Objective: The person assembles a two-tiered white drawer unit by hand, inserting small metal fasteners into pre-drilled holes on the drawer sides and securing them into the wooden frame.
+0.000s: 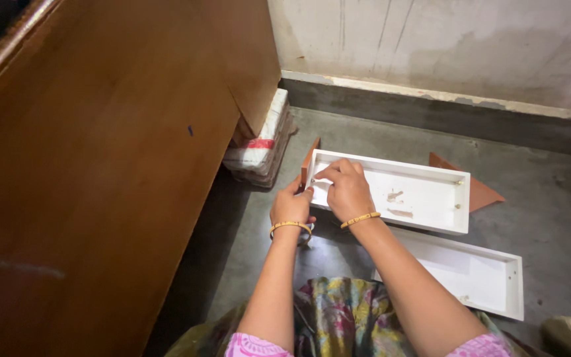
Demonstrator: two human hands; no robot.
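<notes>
Two hands at the white drawer's [391, 192] nine-o'clock end on the floor [550, 192]: left hand [291, 206] clamps the corner, right hand [345, 188] fingers pinched together inside (contents unclear). Stiff, probably light; grip its walls.

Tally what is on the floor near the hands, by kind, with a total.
White drawer boxes: 2, upper, touched by left hand and right hand, and lower
Brown wooden panels: 2, one at the box's left end, one behind it
Stack of folded sacks: 1
Total: 5
</notes>
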